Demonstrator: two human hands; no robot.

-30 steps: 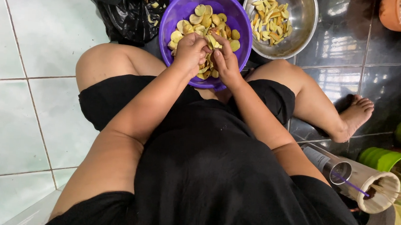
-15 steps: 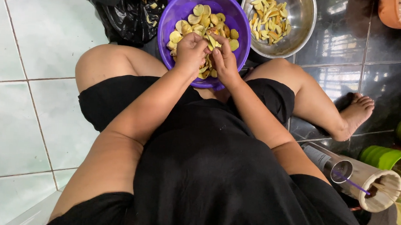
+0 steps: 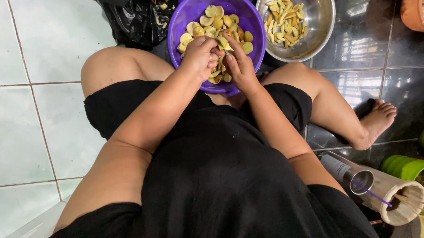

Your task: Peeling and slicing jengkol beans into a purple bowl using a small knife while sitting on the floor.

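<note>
Left hand (image 3: 199, 55) and right hand (image 3: 241, 63) pinching together one small yellow piece (image 3: 222, 51) between them, over purple bowl (image 3: 189, 5) at upper centre, equally near.

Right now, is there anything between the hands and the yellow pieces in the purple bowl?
No. Both the left hand and the right hand are already over the purple bowl, fingers among the yellow pieces. Nothing visible sits between them.
</note>
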